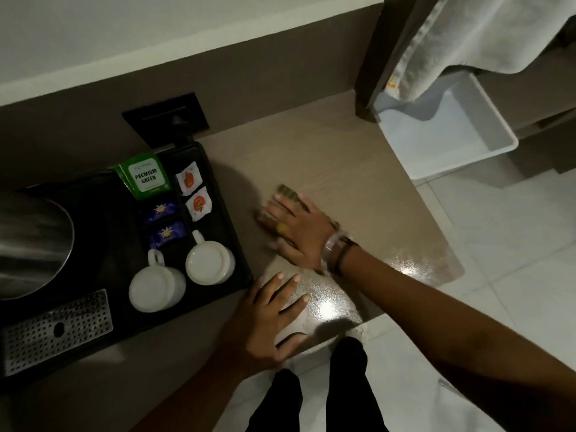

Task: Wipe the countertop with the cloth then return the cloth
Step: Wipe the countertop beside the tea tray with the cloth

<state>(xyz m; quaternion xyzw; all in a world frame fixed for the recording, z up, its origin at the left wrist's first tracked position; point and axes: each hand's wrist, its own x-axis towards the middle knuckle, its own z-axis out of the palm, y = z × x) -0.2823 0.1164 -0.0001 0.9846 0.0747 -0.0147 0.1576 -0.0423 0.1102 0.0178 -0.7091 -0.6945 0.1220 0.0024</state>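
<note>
The right hand (296, 227) presses flat, fingers spread, on a small dark, blurred cloth (288, 192) on the pale wood-grain counter (336, 157). The left hand (268, 316) rests open on the counter beside the black tray (218, 169).

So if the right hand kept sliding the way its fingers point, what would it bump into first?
Probably the black tray: the right hand, flat on the cloth, points up-left toward the tray's right edge, with only bare countertop between.
</note>
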